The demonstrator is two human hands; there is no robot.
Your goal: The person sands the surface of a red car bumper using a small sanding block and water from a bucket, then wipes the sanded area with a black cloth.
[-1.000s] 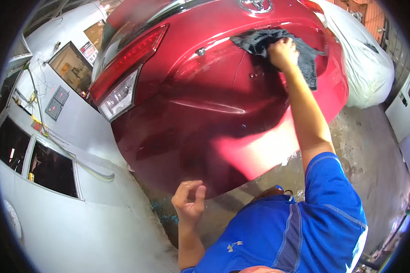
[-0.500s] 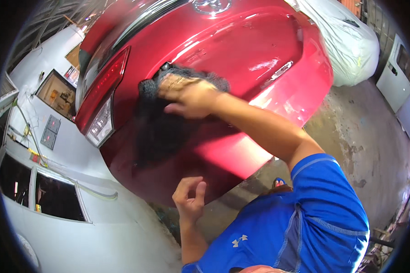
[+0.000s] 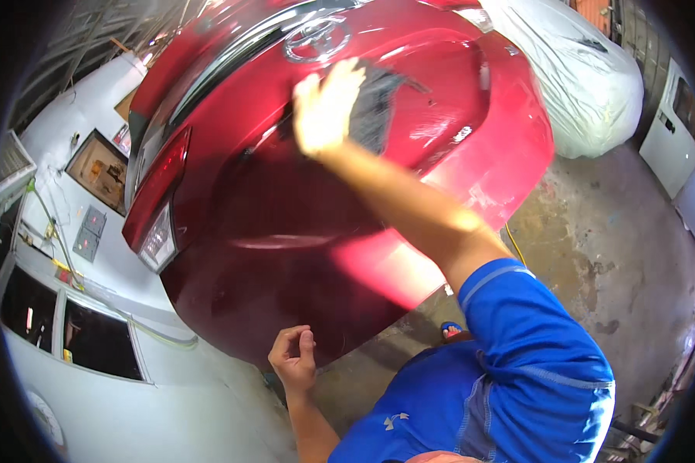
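– Why is our right hand (image 3: pixel 328 112) spread open?
– Likely so we press the cloth (image 3: pixel 377 116) flat on the car (image 3: pixel 286 193).
– And our left hand (image 3: pixel 294 361)?
– Empty, loosely curled but open, seemingly spare.

Hard glare, deep shadow across red car (image 3: pixel 301 197); edges bowed, dark.

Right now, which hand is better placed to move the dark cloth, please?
Probably the right: the right hand, spread, is already at the cloth on the car. The left hand is loosely curled, well apart from it.
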